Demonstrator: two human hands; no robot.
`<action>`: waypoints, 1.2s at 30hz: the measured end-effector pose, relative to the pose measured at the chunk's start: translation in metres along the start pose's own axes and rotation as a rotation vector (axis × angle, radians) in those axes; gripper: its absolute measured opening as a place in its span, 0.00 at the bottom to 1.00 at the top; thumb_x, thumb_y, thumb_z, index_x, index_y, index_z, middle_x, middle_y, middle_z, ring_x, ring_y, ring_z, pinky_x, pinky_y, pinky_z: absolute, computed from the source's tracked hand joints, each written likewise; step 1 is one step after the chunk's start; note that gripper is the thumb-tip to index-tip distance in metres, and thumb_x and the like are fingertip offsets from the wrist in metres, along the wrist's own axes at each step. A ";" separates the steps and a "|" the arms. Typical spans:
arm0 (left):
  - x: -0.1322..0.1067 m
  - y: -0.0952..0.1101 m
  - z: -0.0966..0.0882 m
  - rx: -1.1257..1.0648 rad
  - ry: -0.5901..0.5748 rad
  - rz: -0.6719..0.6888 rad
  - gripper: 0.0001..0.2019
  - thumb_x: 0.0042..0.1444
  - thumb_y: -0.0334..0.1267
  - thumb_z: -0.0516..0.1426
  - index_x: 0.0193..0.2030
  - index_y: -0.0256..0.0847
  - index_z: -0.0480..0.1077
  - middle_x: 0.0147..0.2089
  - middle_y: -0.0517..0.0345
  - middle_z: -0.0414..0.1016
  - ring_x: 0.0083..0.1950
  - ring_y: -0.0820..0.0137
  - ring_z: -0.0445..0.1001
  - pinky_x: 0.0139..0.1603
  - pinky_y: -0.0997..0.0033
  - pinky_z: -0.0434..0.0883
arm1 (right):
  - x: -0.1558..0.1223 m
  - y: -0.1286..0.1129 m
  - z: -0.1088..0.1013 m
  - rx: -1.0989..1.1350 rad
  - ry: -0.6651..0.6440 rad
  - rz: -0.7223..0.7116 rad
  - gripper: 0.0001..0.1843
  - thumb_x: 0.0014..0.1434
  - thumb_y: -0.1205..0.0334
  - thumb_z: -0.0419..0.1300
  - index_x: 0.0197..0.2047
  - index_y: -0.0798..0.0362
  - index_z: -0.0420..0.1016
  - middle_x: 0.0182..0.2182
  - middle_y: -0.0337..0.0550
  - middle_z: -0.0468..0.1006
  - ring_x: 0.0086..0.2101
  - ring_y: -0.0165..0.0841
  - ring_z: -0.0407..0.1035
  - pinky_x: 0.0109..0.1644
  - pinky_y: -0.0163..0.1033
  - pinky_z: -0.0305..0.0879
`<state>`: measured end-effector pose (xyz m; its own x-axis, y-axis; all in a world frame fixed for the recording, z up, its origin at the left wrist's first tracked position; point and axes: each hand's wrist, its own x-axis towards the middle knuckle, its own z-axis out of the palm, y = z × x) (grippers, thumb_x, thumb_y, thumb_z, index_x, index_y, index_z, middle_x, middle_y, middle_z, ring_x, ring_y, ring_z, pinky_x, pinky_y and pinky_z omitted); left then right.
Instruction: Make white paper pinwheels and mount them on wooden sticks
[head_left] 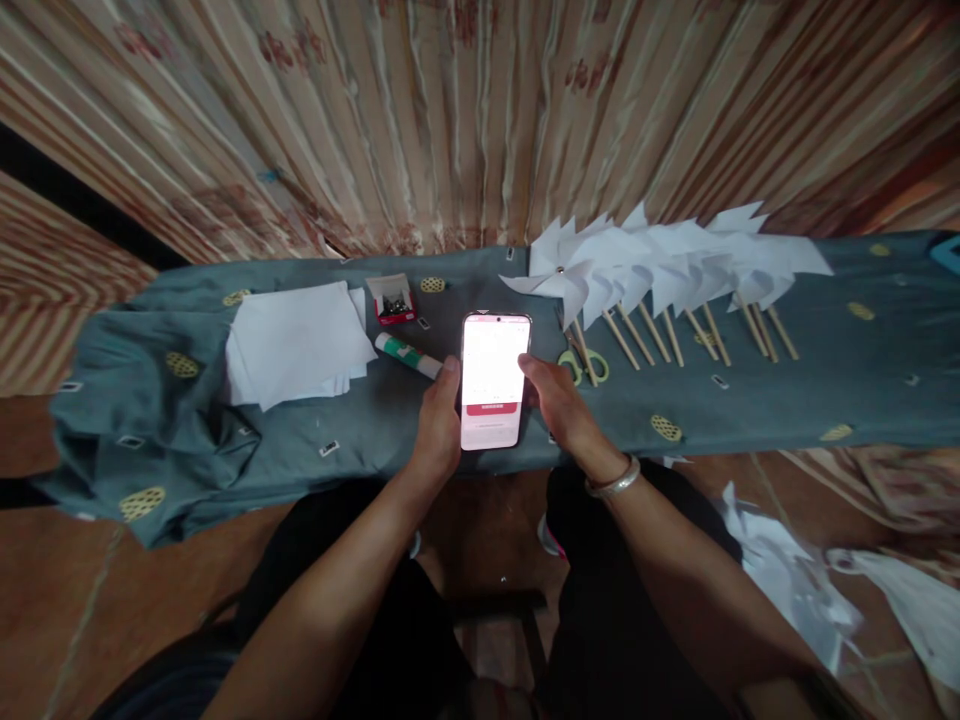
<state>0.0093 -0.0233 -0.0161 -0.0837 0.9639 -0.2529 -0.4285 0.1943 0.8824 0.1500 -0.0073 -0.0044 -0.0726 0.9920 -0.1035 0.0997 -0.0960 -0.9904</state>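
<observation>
A smartphone (491, 380) with a bright, mostly white screen is held upright over the table's near edge. My left hand (439, 420) grips its left side, thumb along the edge. On the opposite side my right hand (559, 400) closes round the phone, its thumb at the screen's right edge; the other fingers are hidden behind. Just left of the phone lies a glue stick (407, 355) with a green band. Green-handled scissors (583, 367) rest to the right, partly under a wooden stick. Behind them several white paper pinwheels (637, 260) on sticks overlap in a row.
A stack of white paper sheets (300, 340) lies on the left of the cloth-covered table (375, 440). Near it stands an open red box (392, 300) of small metal pieces. A striped curtain (450, 120) hangs behind. White paper scraps (787, 570) lie on the floor at right.
</observation>
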 end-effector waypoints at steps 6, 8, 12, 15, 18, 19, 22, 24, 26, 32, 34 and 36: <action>-0.001 -0.001 0.002 -0.010 0.005 0.017 0.27 0.54 0.62 0.57 0.42 0.36 0.77 0.40 0.51 0.83 0.46 0.59 0.80 0.49 0.63 0.72 | 0.000 -0.002 0.000 -0.014 0.003 0.007 0.29 0.58 0.34 0.53 0.28 0.52 0.76 0.26 0.41 0.79 0.31 0.36 0.71 0.34 0.40 0.64; -0.001 -0.002 0.002 -0.003 0.001 0.022 0.27 0.54 0.62 0.57 0.42 0.36 0.77 0.40 0.51 0.83 0.45 0.59 0.80 0.48 0.63 0.72 | 0.000 -0.002 0.000 -0.021 0.014 0.011 0.30 0.57 0.33 0.53 0.27 0.52 0.76 0.26 0.41 0.79 0.30 0.36 0.71 0.35 0.41 0.65; -0.001 -0.004 0.000 0.006 -0.001 0.017 0.28 0.54 0.63 0.57 0.42 0.36 0.77 0.39 0.51 0.83 0.44 0.59 0.80 0.47 0.64 0.72 | 0.001 0.002 -0.001 -0.001 -0.004 0.012 0.30 0.57 0.32 0.53 0.29 0.51 0.78 0.27 0.43 0.80 0.32 0.39 0.73 0.37 0.43 0.68; -0.001 -0.006 -0.001 0.029 -0.002 0.025 0.28 0.54 0.63 0.56 0.41 0.37 0.77 0.40 0.51 0.83 0.44 0.60 0.80 0.47 0.65 0.71 | 0.002 0.006 0.000 0.020 -0.019 0.025 0.30 0.56 0.31 0.54 0.32 0.51 0.79 0.30 0.44 0.82 0.34 0.40 0.75 0.39 0.44 0.69; -0.001 -0.007 -0.002 0.048 -0.008 0.042 0.27 0.55 0.62 0.56 0.41 0.38 0.78 0.42 0.52 0.83 0.45 0.60 0.79 0.48 0.65 0.71 | 0.002 0.007 0.001 0.036 -0.005 0.051 0.30 0.55 0.31 0.55 0.34 0.51 0.79 0.29 0.44 0.82 0.35 0.42 0.75 0.39 0.45 0.70; -0.001 -0.007 -0.003 0.047 -0.012 0.039 0.27 0.55 0.62 0.56 0.41 0.38 0.78 0.42 0.52 0.83 0.45 0.60 0.79 0.49 0.65 0.71 | 0.002 0.007 0.002 0.044 -0.001 0.056 0.30 0.55 0.31 0.56 0.34 0.51 0.79 0.29 0.44 0.82 0.35 0.42 0.75 0.40 0.46 0.70; 0.000 -0.007 -0.004 0.024 -0.011 0.023 0.27 0.55 0.62 0.56 0.42 0.38 0.78 0.43 0.52 0.83 0.46 0.60 0.80 0.49 0.65 0.71 | 0.002 0.004 0.002 0.057 0.003 0.066 0.30 0.54 0.31 0.56 0.35 0.52 0.80 0.30 0.45 0.83 0.36 0.43 0.76 0.42 0.47 0.71; 0.000 -0.006 -0.003 -0.012 -0.001 0.014 0.27 0.54 0.62 0.57 0.43 0.38 0.78 0.43 0.52 0.83 0.47 0.59 0.80 0.49 0.64 0.71 | 0.001 0.003 0.002 0.063 -0.004 0.066 0.30 0.55 0.32 0.56 0.35 0.52 0.80 0.32 0.45 0.83 0.38 0.44 0.76 0.44 0.47 0.71; 0.001 -0.005 -0.001 -0.064 0.019 -0.006 0.26 0.53 0.60 0.59 0.44 0.38 0.78 0.42 0.51 0.83 0.48 0.58 0.79 0.51 0.63 0.72 | 0.001 0.003 0.002 0.078 -0.019 0.061 0.29 0.56 0.33 0.56 0.36 0.52 0.80 0.34 0.45 0.84 0.41 0.44 0.76 0.46 0.48 0.71; 0.001 0.008 0.005 -0.253 0.102 -0.066 0.23 0.54 0.55 0.60 0.45 0.37 0.76 0.44 0.51 0.83 0.53 0.57 0.78 0.57 0.60 0.70 | -0.001 0.005 0.002 0.168 -0.053 0.124 0.22 0.56 0.40 0.58 0.35 0.50 0.79 0.35 0.43 0.83 0.38 0.41 0.76 0.41 0.45 0.72; 0.002 0.013 0.005 -0.273 0.114 -0.063 0.21 0.55 0.54 0.60 0.45 0.37 0.76 0.45 0.50 0.82 0.55 0.57 0.77 0.58 0.61 0.70 | -0.003 0.004 0.002 0.221 -0.077 0.179 0.18 0.53 0.44 0.60 0.35 0.50 0.78 0.33 0.42 0.82 0.34 0.38 0.76 0.37 0.42 0.72; 0.003 0.015 0.003 -0.275 0.119 -0.050 0.21 0.55 0.54 0.60 0.44 0.37 0.76 0.46 0.50 0.82 0.55 0.57 0.77 0.58 0.61 0.70 | -0.004 0.002 0.003 0.266 -0.120 0.210 0.16 0.51 0.48 0.61 0.37 0.50 0.78 0.33 0.41 0.82 0.33 0.37 0.76 0.35 0.41 0.72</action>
<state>0.0057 -0.0166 -0.0022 -0.1548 0.9231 -0.3521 -0.6609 0.1681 0.7314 0.1480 -0.0121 -0.0065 -0.1958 0.9329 -0.3022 -0.1362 -0.3310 -0.9337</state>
